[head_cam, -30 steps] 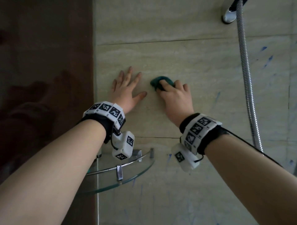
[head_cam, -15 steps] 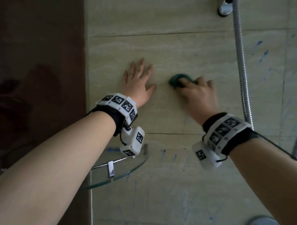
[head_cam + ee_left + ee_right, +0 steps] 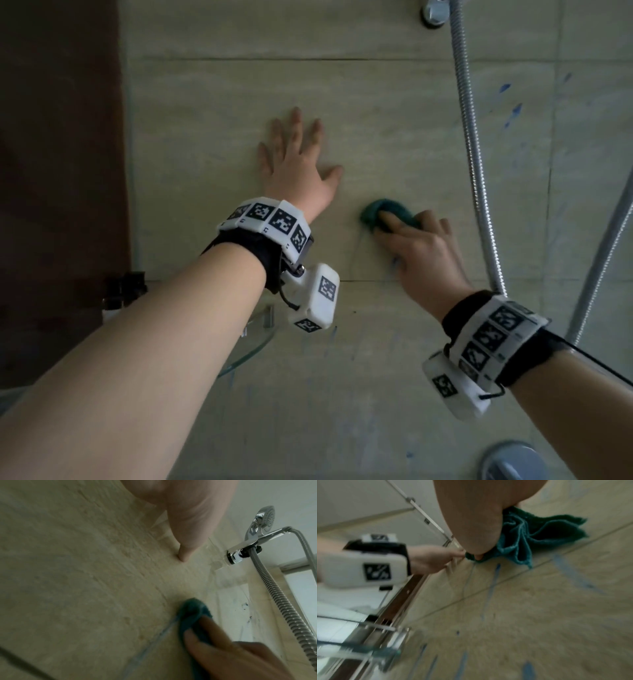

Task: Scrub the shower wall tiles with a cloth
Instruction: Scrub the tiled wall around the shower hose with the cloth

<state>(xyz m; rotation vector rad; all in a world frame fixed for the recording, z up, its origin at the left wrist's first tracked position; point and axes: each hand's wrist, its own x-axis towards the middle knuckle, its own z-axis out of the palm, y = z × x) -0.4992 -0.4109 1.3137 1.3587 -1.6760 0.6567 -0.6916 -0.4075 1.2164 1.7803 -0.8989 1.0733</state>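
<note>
The right hand [image 3: 416, 240] clutched the bunched cloth [image 3: 373, 210] against the tile [image 3: 394, 120] to scrub; the left hand [image 3: 296, 168] lay spread flat, bracing.

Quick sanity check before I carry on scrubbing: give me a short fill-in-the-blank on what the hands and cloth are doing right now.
1. The right hand presses a teal ____ against the tiled wall.
2. The left hand lies flat on the wall with its fingers ____.
3. The metal shower hose hangs to the ____ of the right hand.
4. The streaks on the tiles are ____ in colour.

Missing words: cloth; spread; right; blue
</note>
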